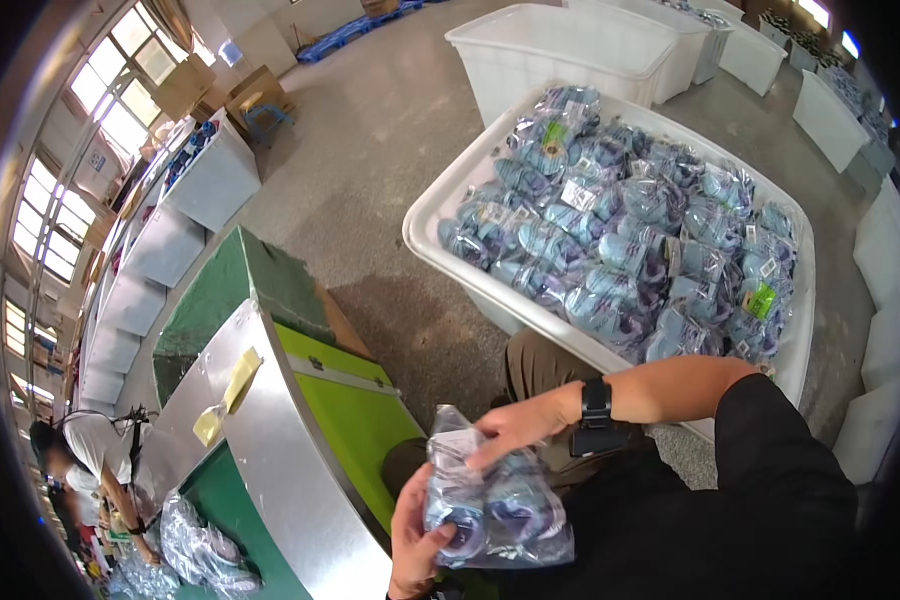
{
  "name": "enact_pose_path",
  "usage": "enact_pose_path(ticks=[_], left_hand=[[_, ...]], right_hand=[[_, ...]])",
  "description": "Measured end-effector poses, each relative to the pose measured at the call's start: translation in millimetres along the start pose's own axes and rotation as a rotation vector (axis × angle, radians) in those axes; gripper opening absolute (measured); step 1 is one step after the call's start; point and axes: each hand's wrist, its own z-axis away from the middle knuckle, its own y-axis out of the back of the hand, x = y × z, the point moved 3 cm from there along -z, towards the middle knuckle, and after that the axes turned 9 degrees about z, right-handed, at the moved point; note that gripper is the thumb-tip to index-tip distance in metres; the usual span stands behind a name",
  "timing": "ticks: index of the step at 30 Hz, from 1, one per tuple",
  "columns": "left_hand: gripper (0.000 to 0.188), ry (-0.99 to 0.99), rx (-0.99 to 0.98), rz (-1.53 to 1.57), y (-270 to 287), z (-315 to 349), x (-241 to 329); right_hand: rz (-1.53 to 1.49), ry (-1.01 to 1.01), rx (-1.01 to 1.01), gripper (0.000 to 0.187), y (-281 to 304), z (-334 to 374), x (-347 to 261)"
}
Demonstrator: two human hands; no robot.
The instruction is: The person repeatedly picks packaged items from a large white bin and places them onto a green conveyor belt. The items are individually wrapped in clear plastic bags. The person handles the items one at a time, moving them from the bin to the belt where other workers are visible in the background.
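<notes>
While the left fingers (410,500) pinch the clear bag (495,490) of shoes (525,520), the right fingers (490,450) touch its top (pinching: cannot tell), apparently closing it, next needing a flat fold.

On my feed I have the held bag of shoes (515,515) nearest, a worktable (295,440) to its left, a bin (423,222) ahead on the right, and a bin row (160,245) beyond the worktable.

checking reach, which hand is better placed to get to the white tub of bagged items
Probably the right hand: it touches the clear bag on the side nearer the tub, while the left hand grips the bag farther away.
</notes>
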Motion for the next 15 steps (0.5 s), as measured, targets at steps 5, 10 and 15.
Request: enact_pose_path(ticks=[5, 10, 15], left_hand=[[0.085, -0.022, -0.003, 0.015, -9, -2, -9], [0.046, -0.149, 0.150, -0.021, 16, 5, -8], [0.037, -0.169, 0.322, 0.044, 40, 24, -6]], right_hand=[[-0.119, 0.109, -0.019, 0.055, 1, 31, -4], [0.092, 0.128, 0.336, 0.044, 53, 72, -26], [0.035, 0.468, 0.829, 0.034, 153, 123, -64]])
